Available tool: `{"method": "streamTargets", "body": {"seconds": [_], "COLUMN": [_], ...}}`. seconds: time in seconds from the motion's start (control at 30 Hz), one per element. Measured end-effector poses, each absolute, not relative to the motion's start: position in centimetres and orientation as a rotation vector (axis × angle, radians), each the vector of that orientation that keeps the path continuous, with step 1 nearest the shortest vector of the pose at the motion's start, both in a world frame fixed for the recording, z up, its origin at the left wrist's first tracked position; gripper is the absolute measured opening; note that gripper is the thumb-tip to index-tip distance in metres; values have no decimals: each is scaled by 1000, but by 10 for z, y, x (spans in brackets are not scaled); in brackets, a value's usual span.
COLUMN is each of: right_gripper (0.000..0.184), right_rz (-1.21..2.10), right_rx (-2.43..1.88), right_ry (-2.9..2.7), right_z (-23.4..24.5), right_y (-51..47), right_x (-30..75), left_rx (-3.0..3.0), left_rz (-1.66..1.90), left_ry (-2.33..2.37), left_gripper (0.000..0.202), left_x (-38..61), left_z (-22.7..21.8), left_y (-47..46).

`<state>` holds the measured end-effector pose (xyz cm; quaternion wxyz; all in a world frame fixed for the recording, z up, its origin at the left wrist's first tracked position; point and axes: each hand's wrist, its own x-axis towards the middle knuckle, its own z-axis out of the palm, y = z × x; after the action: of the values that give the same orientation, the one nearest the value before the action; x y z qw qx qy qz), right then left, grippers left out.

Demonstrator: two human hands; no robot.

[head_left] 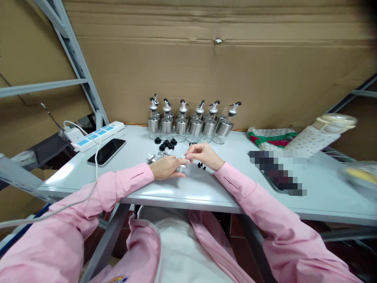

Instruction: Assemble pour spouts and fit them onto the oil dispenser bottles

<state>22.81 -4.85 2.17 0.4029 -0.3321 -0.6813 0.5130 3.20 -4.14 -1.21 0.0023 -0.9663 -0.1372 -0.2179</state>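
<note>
At the front edge of the table (188, 194), the left hand (167, 167) is closed around a spout (182, 167) while the right hand (204, 155) pinches its tip, seemingly fitting a small piece. Seating it calls for straight, steady pressure. Bottles (181, 126) line the back edge.

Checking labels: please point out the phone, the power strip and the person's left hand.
phone (107, 151), head view, dark screen.
power strip (97, 135), head view, blue socket face.
left hand (166, 167), head view, back of hand.

We log one small silver spout (182, 167): gripped by left hand (166, 167), right hand (204, 155) pinching its top end, low over table.
</note>
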Motion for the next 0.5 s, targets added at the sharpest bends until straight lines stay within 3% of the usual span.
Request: {"method": "streamTargets", "body": {"seconds": [0.33,0.5], "right_gripper": [32,37], "right_rz": [1318,1519], "right_rx": [-790,-645], "right_ry": [-1784,-1686], "right_z": [18,11], "right_y": [-46,-46], "right_x": [228,228], "left_rx": [-3030,-3028], "left_rz": [-628,-701], "left_ry": [-443,-350], "left_gripper": [41,39], "left_x": [32,31], "left_z": [-14,-15], "left_y": [-41,-40]}}
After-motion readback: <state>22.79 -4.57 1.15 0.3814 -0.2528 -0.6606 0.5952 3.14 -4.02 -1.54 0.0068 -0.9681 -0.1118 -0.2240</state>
